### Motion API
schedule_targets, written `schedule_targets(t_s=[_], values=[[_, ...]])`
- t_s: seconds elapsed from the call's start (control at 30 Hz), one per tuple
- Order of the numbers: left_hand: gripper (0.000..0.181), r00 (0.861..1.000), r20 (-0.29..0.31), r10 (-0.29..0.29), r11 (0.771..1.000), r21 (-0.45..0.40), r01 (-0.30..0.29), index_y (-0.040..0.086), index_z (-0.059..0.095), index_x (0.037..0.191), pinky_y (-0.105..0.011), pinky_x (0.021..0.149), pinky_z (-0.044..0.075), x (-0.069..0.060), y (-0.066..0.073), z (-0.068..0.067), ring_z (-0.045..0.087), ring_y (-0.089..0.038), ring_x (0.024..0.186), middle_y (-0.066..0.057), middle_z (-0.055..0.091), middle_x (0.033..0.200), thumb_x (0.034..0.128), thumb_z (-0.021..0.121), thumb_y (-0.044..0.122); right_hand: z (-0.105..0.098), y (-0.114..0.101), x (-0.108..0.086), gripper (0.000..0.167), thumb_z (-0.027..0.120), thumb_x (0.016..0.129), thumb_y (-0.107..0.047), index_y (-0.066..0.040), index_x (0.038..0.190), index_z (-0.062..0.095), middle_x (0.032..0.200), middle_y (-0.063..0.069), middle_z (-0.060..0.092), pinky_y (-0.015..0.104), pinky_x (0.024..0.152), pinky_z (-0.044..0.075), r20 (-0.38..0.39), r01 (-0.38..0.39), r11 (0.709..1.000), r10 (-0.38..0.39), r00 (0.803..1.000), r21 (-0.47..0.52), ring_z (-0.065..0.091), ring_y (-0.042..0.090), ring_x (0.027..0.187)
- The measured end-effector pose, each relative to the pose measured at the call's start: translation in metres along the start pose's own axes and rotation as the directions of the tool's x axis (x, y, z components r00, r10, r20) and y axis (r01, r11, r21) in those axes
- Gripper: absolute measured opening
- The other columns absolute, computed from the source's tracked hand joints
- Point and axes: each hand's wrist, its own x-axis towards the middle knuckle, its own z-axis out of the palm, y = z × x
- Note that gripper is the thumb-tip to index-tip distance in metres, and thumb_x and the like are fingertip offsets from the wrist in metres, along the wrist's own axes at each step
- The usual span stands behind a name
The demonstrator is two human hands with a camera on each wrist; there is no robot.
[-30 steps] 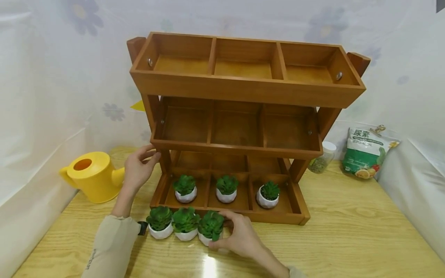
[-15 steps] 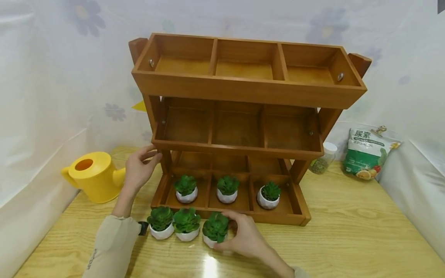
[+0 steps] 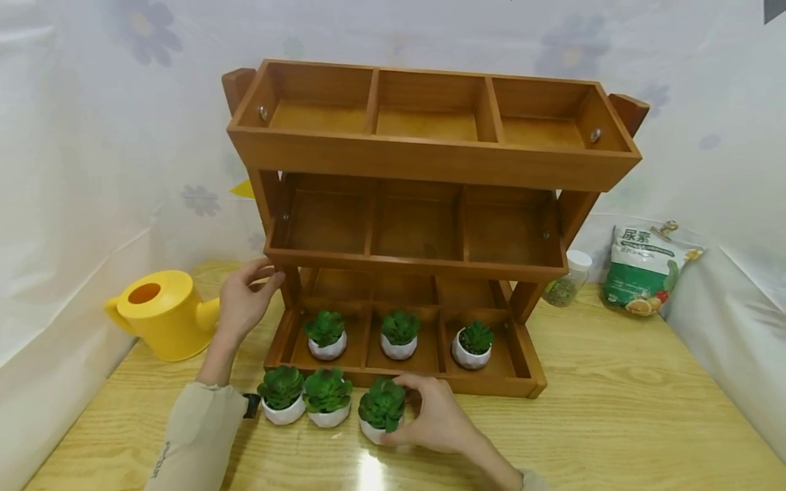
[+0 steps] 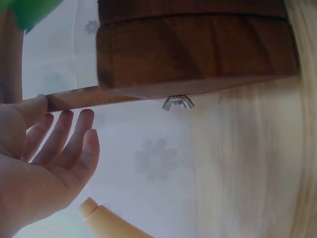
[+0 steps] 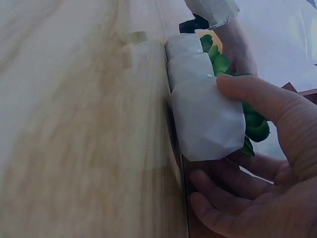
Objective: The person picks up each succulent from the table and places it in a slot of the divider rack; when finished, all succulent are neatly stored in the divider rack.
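Note:
A three-tier wooden rack stands on the table. At its left side my left hand is by the middle tier; the left wrist view has the thumb and fingers of that hand around a thin wooden part. In front of the rack my right hand grips a white-potted succulent between thumb and fingers, a small gap right of two similar plants. From the right wrist, the faceted white pot shows with the thumb of my right hand on it.
Three potted succulents sit in the bottom tier, one per compartment. A yellow watering can is on the left. Behind the rack's right side are a lidded jar and a green-white bag.
My right hand has moved slightly right with the succulent, parting it from the two beside it. The left hand has stayed in place.

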Motion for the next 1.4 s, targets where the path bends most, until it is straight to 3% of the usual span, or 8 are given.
schedule_targets(t_s=[0.23, 0.4, 0.63, 0.83, 1.0, 1.17, 1.4], values=[[0.036, 1.000, -0.009, 0.022, 1.000, -0.001, -0.022, -0.005, 0.058, 0.127, -0.053, 0.087, 0.051, 0.001, -0.001, 0.000, 0.062, -0.040, 0.105, -0.027, 0.063, 0.115, 0.0951, 0.060, 0.013, 0.000, 0.002, 0.000, 0.059, 0.090, 0.063, -0.033, -0.007, 0.110, 0.067, 0.095, -0.007, 0.069, 0.026, 0.075, 0.053, 0.009, 0.052, 0.997, -0.053, 0.999, 0.051, 0.062, 0.006, 0.083], [0.035, 0.999, -0.019, 0.027, 1.000, -0.005, -0.027, -0.006, 0.059, 0.125, -0.053, 0.085, 0.051, 0.002, 0.001, 0.000, 0.063, -0.040, 0.103, -0.027, 0.064, 0.113, 0.0943, 0.061, 0.010, -0.006, -0.002, 0.001, 0.061, 0.088, 0.066, -0.027, -0.002, 0.116, 0.064, 0.095, -0.002, 0.068, 0.029, 0.071, 0.055, 0.042, 0.000, 0.985, -0.007, 0.999, 0.170, 0.064, 0.012, 0.081], [0.035, 1.000, -0.015, 0.026, 1.000, -0.008, -0.026, -0.005, 0.059, 0.126, -0.053, 0.086, 0.051, 0.002, 0.001, 0.002, 0.062, -0.040, 0.104, -0.027, 0.064, 0.114, 0.0948, 0.060, 0.011, -0.033, -0.013, 0.002, 0.061, 0.084, 0.073, -0.015, 0.006, 0.124, 0.057, 0.110, 0.012, 0.066, 0.033, 0.078, 0.056, 0.070, -0.078, 0.900, 0.053, 0.996, 0.429, 0.066, 0.023, 0.088], [0.036, 1.000, -0.013, 0.019, 1.000, -0.004, -0.019, -0.004, 0.058, 0.127, -0.054, 0.087, 0.050, 0.002, 0.000, 0.001, 0.062, -0.040, 0.105, -0.026, 0.063, 0.117, 0.0959, 0.059, 0.013, -0.067, -0.024, 0.007, 0.062, 0.080, 0.077, -0.014, 0.007, 0.129, 0.053, 0.113, 0.014, 0.064, 0.031, 0.079, 0.055, 0.070, -0.081, 0.872, 0.054, 0.996, 0.484, 0.064, 0.024, 0.091], [0.037, 1.000, -0.005, 0.013, 1.000, -0.013, -0.013, -0.005, 0.057, 0.128, -0.054, 0.088, 0.050, -0.001, 0.001, 0.000, 0.061, -0.040, 0.105, -0.027, 0.062, 0.117, 0.0962, 0.059, 0.014, -0.087, -0.032, 0.011, 0.059, 0.081, 0.077, -0.017, 0.003, 0.127, 0.056, 0.100, 0.010, 0.067, 0.032, 0.070, 0.056, 0.049, -0.056, 0.911, 0.040, 0.998, 0.409, 0.063, 0.025, 0.080], [0.038, 1.000, -0.001, 0.006, 1.000, -0.016, -0.006, -0.005, 0.057, 0.128, -0.054, 0.089, 0.049, -0.001, 0.001, 0.000, 0.061, -0.040, 0.105, -0.028, 0.063, 0.116, 0.0963, 0.059, 0.015, -0.106, -0.041, 0.012, 0.060, 0.083, 0.075, -0.019, -0.002, 0.127, 0.058, 0.102, 0.009, 0.067, 0.033, 0.065, 0.055, 0.007, -0.061, 0.940, 0.062, 0.998, 0.336, 0.061, 0.027, 0.079], [0.038, 1.000, 0.002, 0.003, 1.000, -0.015, -0.003, -0.004, 0.057, 0.129, -0.054, 0.089, 0.049, 0.001, 0.000, 0.000, 0.061, -0.039, 0.106, -0.027, 0.063, 0.116, 0.0965, 0.059, 0.016, -0.138, -0.057, 0.010, 0.058, 0.082, 0.075, -0.015, -0.002, 0.127, 0.058, 0.106, 0.010, 0.069, 0.034, 0.075, 0.057, -0.065, 0.028, 0.964, -0.011, 0.998, 0.264, 0.067, 0.026, 0.087]])
